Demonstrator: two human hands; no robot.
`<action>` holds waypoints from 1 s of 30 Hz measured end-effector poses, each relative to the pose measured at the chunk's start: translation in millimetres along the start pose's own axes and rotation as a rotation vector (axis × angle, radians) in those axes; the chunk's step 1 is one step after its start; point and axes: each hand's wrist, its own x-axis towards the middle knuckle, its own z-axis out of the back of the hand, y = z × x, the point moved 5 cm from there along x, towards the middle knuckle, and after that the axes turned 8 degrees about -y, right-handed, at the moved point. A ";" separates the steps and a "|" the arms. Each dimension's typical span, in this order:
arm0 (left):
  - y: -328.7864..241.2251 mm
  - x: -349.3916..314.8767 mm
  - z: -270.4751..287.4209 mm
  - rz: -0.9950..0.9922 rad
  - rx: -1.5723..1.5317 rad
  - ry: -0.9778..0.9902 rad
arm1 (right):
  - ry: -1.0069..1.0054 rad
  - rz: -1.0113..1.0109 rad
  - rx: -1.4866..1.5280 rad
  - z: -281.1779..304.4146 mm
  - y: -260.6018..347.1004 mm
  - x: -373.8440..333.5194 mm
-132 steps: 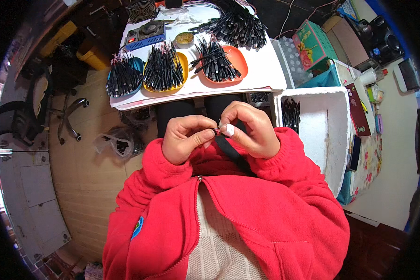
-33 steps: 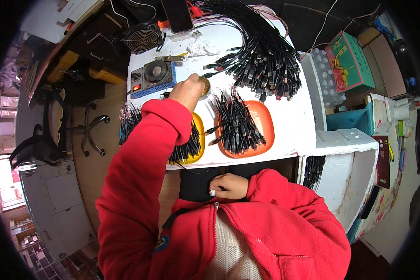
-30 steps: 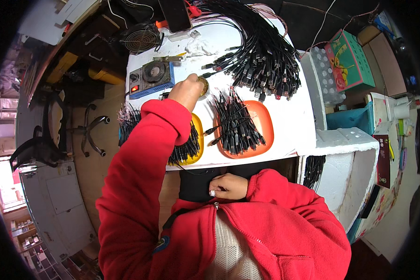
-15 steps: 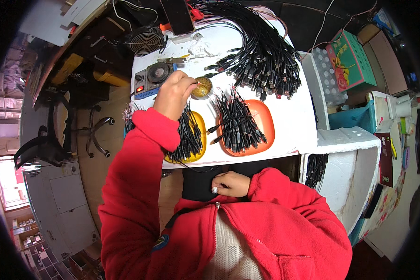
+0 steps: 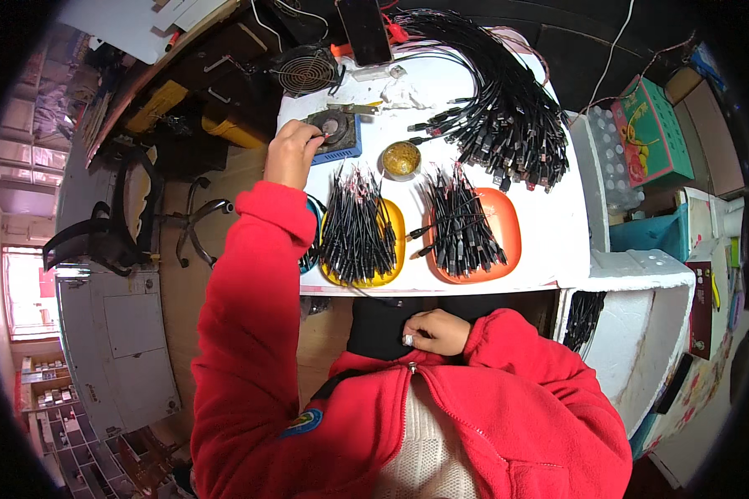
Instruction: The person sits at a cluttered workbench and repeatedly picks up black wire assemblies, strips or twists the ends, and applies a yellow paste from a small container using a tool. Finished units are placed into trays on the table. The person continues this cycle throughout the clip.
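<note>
Well, closest on my feed, the right hand (image 5: 438, 333) lies curled by the lap (image 5: 373, 333); its grip I can't tell. Beyond, the left hand (image 5: 291, 155) pinches a thin wire end (image 5: 326, 135), jutting past its fingertips (image 5: 315, 142), at the blue device (image 5: 345, 152).

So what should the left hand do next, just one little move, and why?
Perhaps tip the left hand slightly, easing the tiny thing at its fingers, too small to identify, towards the round dark well while keeping skin clear. The fingertips are already at the well on the blue device, and the right hand rests in the lap.
</note>
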 end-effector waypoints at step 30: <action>43.6 22.0 -48.1 -0.073 0.327 0.325 | 0.044 -0.069 0.012 0.1 -5.8 0.9</action>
